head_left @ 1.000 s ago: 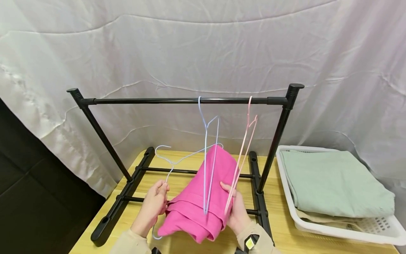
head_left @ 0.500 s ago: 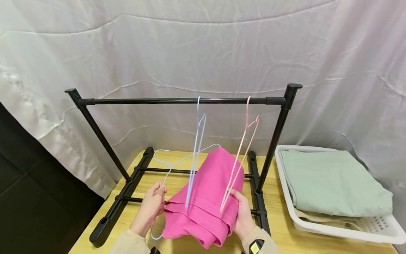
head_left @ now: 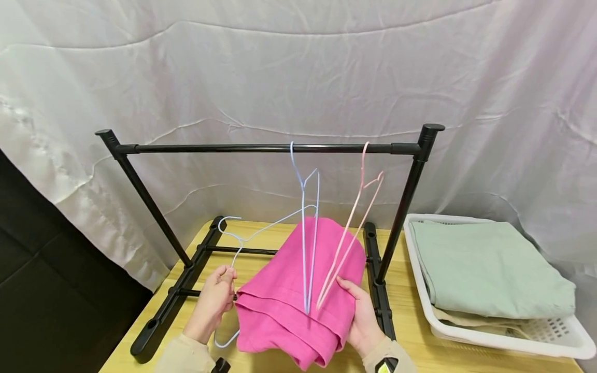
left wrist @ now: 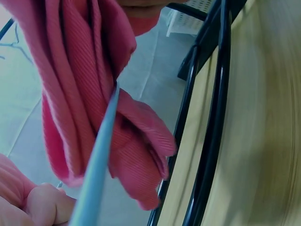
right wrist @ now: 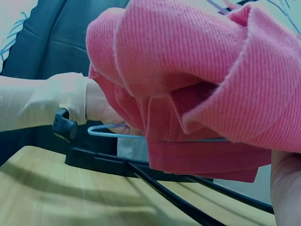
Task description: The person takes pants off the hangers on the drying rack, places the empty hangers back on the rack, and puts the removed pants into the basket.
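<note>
My left hand pinches a light blue wire hanger by its side, just below the neck, hook pointing left. A folded pink garment lies across this hanger, whose lower corner sticks out at the garment's left. The right edge of the cloth is in my right hand, thumb on top and the other fingers hidden beneath. In the left wrist view the hanger's blue wire runs in among the pink folds. The right wrist view shows the garment's ribbed fabric bunched over the hanger's rounded end.
A black rack stands on the wooden table. From its bar hang another blue hanger and a pink hanger, both overlapping the garment in the head view. At right, a white basket holds folded pale green cloth.
My left hand and its hanger have shifted slightly left. My right hand has moved right and down, spreading the pink garment wider. The hanging blue hanger has swung left and back.
</note>
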Tool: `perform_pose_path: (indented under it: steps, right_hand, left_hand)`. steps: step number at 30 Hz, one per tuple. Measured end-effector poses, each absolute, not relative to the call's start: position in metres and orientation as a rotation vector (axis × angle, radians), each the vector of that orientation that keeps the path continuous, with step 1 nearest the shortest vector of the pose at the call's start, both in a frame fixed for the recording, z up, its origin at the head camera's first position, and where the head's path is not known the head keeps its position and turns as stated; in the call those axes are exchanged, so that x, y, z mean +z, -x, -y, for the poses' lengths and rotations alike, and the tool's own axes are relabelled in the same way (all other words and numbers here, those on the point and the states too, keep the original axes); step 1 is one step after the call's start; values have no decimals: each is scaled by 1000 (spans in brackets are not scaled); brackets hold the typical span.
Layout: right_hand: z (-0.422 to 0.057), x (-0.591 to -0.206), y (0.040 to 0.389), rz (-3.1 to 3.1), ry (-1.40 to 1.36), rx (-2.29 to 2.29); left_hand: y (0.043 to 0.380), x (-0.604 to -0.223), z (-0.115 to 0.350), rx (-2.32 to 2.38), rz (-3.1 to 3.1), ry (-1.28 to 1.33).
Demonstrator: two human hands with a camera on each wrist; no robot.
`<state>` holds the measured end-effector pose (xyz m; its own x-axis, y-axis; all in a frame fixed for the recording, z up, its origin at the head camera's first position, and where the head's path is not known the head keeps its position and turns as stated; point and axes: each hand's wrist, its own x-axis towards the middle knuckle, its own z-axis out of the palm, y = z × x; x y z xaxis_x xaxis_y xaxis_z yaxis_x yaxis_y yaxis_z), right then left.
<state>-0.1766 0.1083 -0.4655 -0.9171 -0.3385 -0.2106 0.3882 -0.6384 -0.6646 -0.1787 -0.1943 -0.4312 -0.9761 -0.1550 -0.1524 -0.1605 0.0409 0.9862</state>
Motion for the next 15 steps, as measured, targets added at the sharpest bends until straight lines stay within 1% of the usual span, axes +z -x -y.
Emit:
perform_pose_path:
  steps: [6, 15]
  right_hand:
    - [-114, -461, 171, -978, -44, -2525]
    - [-118, -458, 166, -981, -100, -2549]
  left_hand:
    - [181, -430, 197, 2182, -2235, 352]
    - [189, -426, 199, 2226, -2194, 346]
